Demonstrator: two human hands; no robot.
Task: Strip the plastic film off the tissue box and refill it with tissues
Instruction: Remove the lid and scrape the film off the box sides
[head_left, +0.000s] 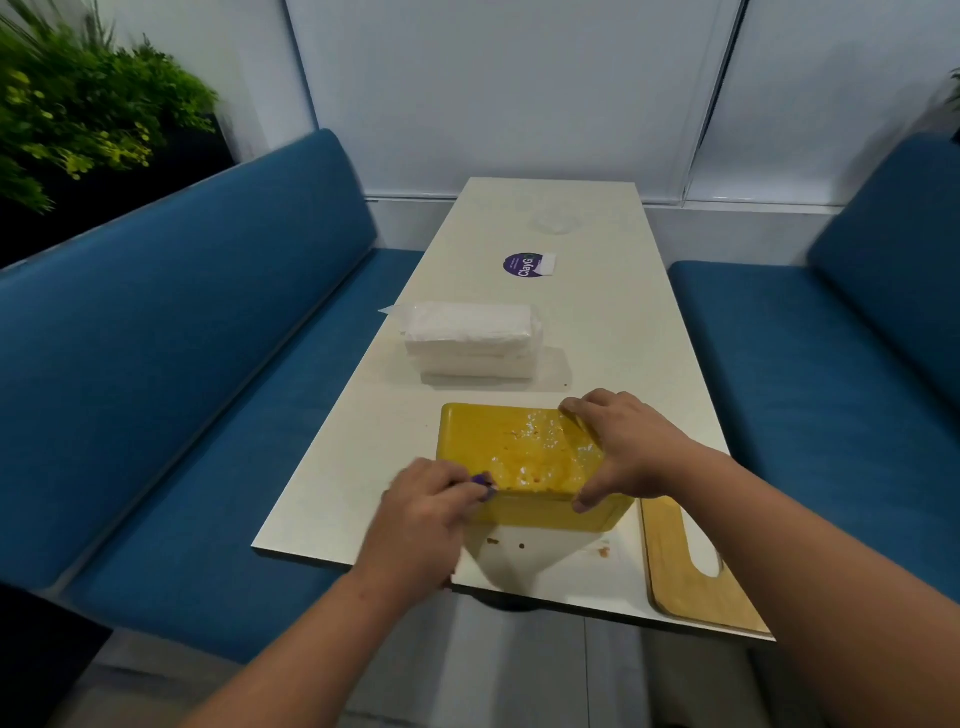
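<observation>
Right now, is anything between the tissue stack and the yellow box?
Nothing visible: bare table lies between the tissues and the box. Both hands, left and right, rest on the box.

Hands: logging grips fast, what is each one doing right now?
Left hand: closed, pinching a small purple piece at the yellow tissue box near corner.
Right hand: open, spread over the box's right end, bracing it.

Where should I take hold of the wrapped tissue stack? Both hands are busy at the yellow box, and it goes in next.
Probably across the tissue stack's short width, a grip coming from above: its long sides face near and far, with bare table around it.
</observation>
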